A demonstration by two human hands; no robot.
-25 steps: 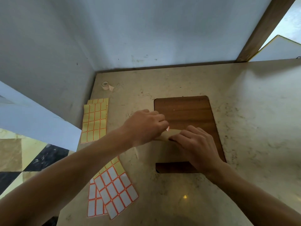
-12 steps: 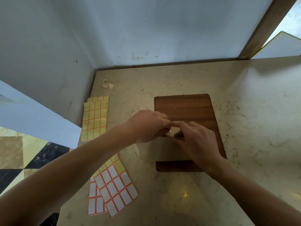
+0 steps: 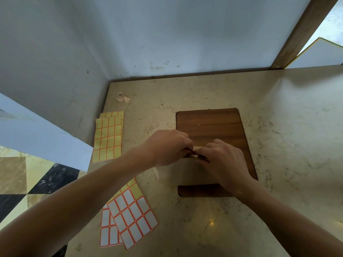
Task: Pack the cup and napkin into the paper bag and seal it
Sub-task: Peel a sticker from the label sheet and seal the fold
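A person is working at a beige stone counter (image 3: pixel 278 127), both bare forearms reaching in from the lower edge of the view. The paper bag (image 3: pixel 185 173) is lying flat across the near half of a dark wooden board (image 3: pixel 213 125) set on the counter; its tan surface is blending with the stone, and its left edge is extending just past the board's left side. The left hand (image 3: pixel 167 147) and the right hand (image 3: pixel 222 160) are meeting at the bag's far edge, fingertips touching. Both hands are pinching together there, apparently on the bag's folded top edge; whether a small label is also lying between the fingers cannot be told. The cup and napkin are not visible; whether they are lying inside the bag cannot be told.

To the left of the board, yellow label sheets (image 3: pixel 108 136) with orange outlines are lying near the counter's left edge. Nearer the person, white label sheets (image 3: pixel 128 221) with orange outlines are overlapping one another and partly covering another yellow sheet. A small roll of pale tape (image 3: pixel 121 97) is sitting near the far left corner, well apart from the hands. Grey walls (image 3: pixel 167 34) are enclosing the counter on two sides.
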